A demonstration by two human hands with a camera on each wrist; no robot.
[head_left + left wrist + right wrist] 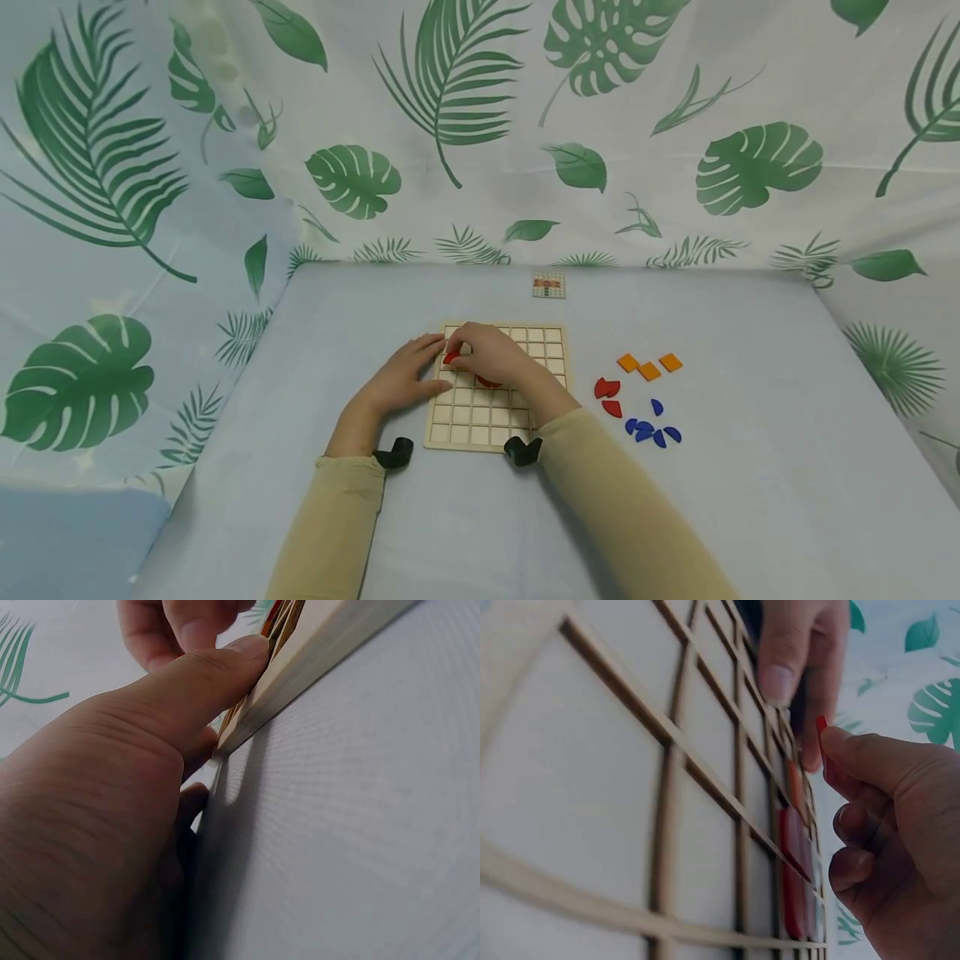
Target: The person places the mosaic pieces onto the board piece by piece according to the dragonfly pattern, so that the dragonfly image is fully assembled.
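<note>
A wooden grid board (461, 414) lies on the table under both hands. My right hand (491, 357) pinches a small red piece (823, 742) between thumb and fingertips, just above the board's upper left squares. Further red pieces (791, 877) sit in the grid, beside an orange piece (796, 789); the right hand partly covers them in the head view. My left hand (399, 382) rests along the board's left side with its fingers extended. In the left wrist view its thumb (217, 671) touches the board's edge.
To the right of the board lie loose orange squares (671, 362), red pieces (612, 408) and several blue pieces (672, 434). A small pattern card (549, 285) lies behind the board. Leaf-print cloth (495, 208) stands around the table's back and sides.
</note>
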